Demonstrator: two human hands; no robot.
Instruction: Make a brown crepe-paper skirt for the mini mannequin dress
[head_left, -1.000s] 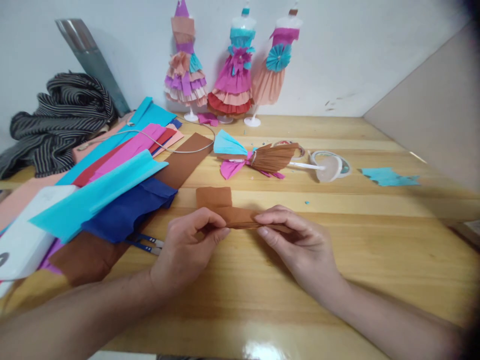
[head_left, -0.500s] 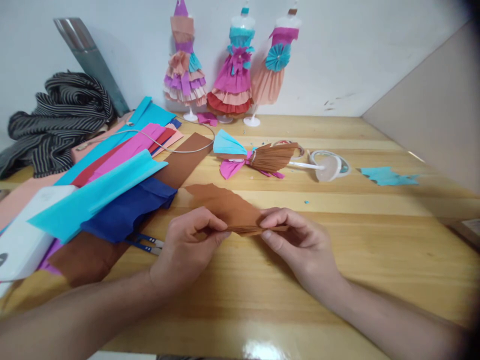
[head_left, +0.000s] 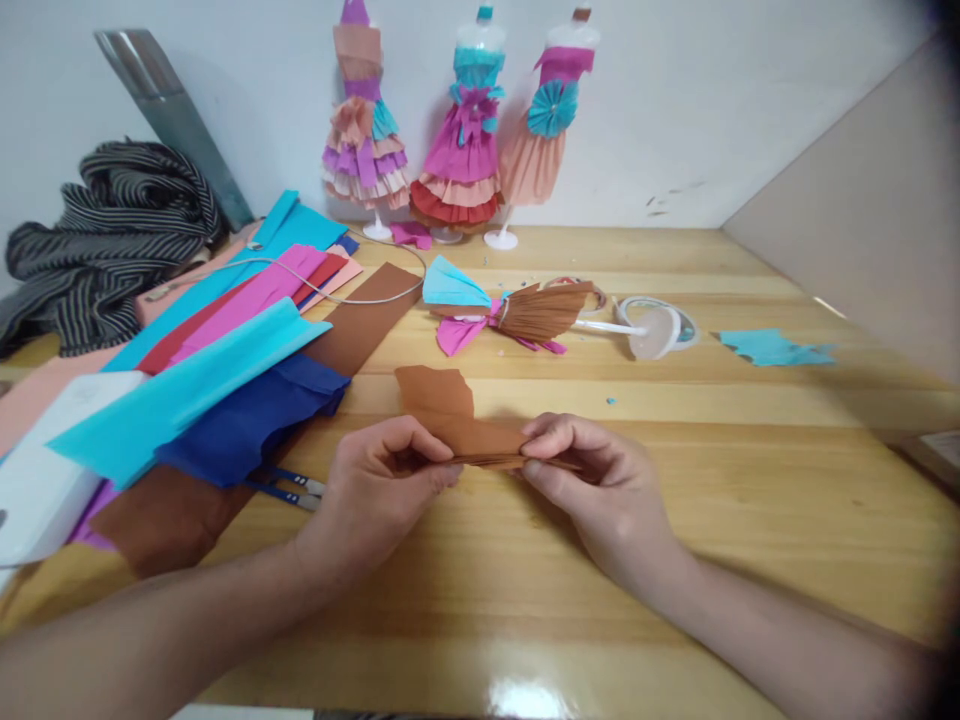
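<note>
Between my hands is a strip of brown crepe paper [head_left: 480,437], its near edge folded into thin stacked pleats. My left hand [head_left: 390,485] pinches the left end of the folds between thumb and fingers. At the other end, my right hand [head_left: 600,480] grips the pleats the same way. The unfolded part of the strip stands out beyond the folds, away from me. Farther back lies a small dress form on its side, wearing a pleated brown paper skirt [head_left: 544,312] with cyan and pink paper at its top.
Coloured paper sheets [head_left: 187,390] are piled at the left, with blue-handled thread snips [head_left: 289,488] beside my left wrist. A white box-like device [head_left: 67,460] and striped cloth [head_left: 112,245] lie farther left. Three paper-dressed forms [head_left: 476,130] stand by the wall. A cyan scrap [head_left: 776,347] lies right.
The brown strip's loose part has shifted; it now shows a shorter flap standing up at the left and less paper beyond the folds. Both hands keep their pinch in nearly the same place.
</note>
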